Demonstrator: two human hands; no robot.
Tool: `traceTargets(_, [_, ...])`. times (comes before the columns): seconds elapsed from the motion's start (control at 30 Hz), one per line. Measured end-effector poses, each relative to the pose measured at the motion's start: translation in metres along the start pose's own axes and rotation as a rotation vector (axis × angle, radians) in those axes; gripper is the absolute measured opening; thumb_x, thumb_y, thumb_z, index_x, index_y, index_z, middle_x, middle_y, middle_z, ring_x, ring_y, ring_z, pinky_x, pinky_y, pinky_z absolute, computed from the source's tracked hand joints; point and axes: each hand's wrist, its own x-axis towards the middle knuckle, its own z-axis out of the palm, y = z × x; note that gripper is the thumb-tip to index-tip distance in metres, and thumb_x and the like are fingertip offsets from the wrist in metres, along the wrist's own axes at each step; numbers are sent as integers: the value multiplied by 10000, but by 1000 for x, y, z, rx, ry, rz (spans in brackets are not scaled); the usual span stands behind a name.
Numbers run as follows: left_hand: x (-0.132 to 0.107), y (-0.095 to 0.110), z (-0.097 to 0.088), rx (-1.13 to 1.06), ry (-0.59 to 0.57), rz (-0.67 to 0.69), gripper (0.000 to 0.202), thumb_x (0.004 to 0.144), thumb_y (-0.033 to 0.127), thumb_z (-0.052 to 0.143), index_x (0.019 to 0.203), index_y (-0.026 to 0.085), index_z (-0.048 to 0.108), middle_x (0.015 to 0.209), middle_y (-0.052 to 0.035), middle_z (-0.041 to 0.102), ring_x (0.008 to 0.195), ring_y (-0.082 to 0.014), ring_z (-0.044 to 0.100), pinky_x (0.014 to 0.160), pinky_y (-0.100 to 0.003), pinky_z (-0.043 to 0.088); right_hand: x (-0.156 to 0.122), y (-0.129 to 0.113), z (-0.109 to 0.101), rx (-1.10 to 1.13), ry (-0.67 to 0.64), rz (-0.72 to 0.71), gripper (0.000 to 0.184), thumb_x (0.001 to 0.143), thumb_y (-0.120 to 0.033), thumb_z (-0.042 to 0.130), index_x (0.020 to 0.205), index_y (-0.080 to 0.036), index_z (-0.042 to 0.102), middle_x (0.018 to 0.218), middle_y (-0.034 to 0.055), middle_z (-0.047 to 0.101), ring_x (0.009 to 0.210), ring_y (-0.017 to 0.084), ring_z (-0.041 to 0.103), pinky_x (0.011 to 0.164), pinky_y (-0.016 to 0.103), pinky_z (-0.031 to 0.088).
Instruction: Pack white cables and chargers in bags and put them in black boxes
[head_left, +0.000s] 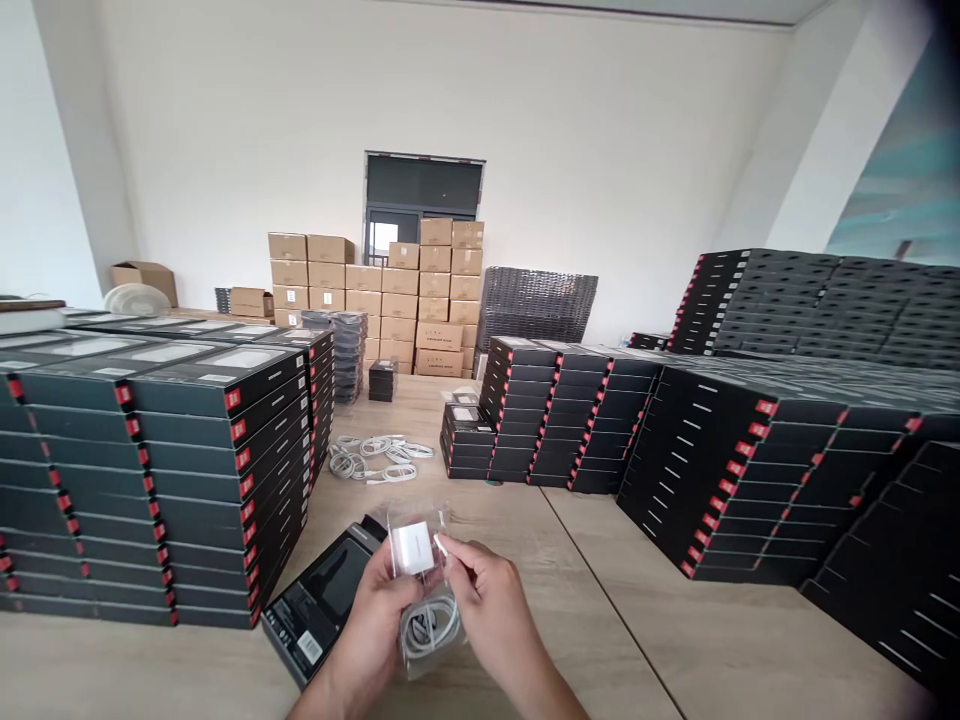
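Both bare forearms [544, 680] rise from the bottom edge of the frame and angle inward toward the lower centre. The left hand [375, 625] sits just left of centre, its fingers curled upward. The right hand [480, 600] is a little higher, its back turned up and wrist bent, with thumb and forefinger [450, 548] pinched together. The two hands are close, just apart.

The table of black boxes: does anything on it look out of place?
Yes: loose white cables lie coiled in a heap on the wooden table between the black box stacks, the only unboxed pile among otherwise neat rows.
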Motion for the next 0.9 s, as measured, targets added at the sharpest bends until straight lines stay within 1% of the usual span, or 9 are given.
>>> traceTargets(0.13, [-2,2,0,27,-38,-20,439,572,52,644,990,173,703,882,-40,745,792,-186,676,770,-278,495,-1,-2,1,-267,-49,-61,394,914,-179,403,1155,-167,714,880,115,751,770,226,701,696,307,516])
traceTargets(0.23, [-4,3,-1,29,-45,-45,380,579,62,651,941,161,706,794,-30,728,717,-173,660,697,-262,487,-1,-11,0,-457,-108,-67,389,915,-178,409,1137,-216,727,843,104,745,742,233,692,669,313,493])
traceTargets(0.33, [-5,6,0,14,-10,-58,372,573,74,679,935,156,702,792,-44,733,726,-188,671,675,-256,483,-2,-17,-3,-531,-138,-47,373,913,-219,441,1162,-247,717,844,102,746,763,251,688,676,328,482])
traceTargets(0.4, [-5,8,1,-1,5,-53,387,558,66,682,935,154,702,804,-54,739,747,-199,680,683,-256,487,-2,-16,-4,-453,-145,-21,381,920,-248,440,1202,-252,697,866,98,753,764,245,683,682,326,485])
traceTargets(0.5, [-2,10,0,-51,4,-32,409,541,54,678,937,154,701,828,-60,742,760,-206,687,711,-273,502,0,-5,-6,-188,-165,14,391,925,-270,441,1245,-282,665,905,68,759,768,218,674,703,311,503])
traceTargets(0.67, [1,11,-3,-145,75,-46,414,524,53,701,926,150,699,889,-86,753,759,-206,700,756,-306,526,4,12,-12,169,-280,14,413,963,-317,400,1339,-306,570,996,47,702,940,205,645,877,355,500])
traceTargets(0.73, [2,11,-4,-163,97,-52,412,514,48,701,913,151,695,906,-93,756,772,-211,706,772,-316,531,4,14,-13,195,-310,-7,420,977,-314,374,1359,-307,549,1009,44,683,983,199,629,917,359,485])
traceTargets(0.8, [2,11,-4,-178,109,-53,432,508,39,695,924,157,692,905,-91,759,789,-214,710,781,-319,533,3,16,-10,151,-312,-43,433,986,-312,353,1387,-314,515,1000,43,669,954,187,629,893,339,497])
traceTargets(0.9, [3,12,-4,-206,136,-44,453,496,27,680,927,167,690,863,-73,760,793,-215,712,759,-307,536,-1,19,2,0,-245,-132,478,982,-261,324,1444,-321,433,983,44,662,897,178,637,833,310,520])
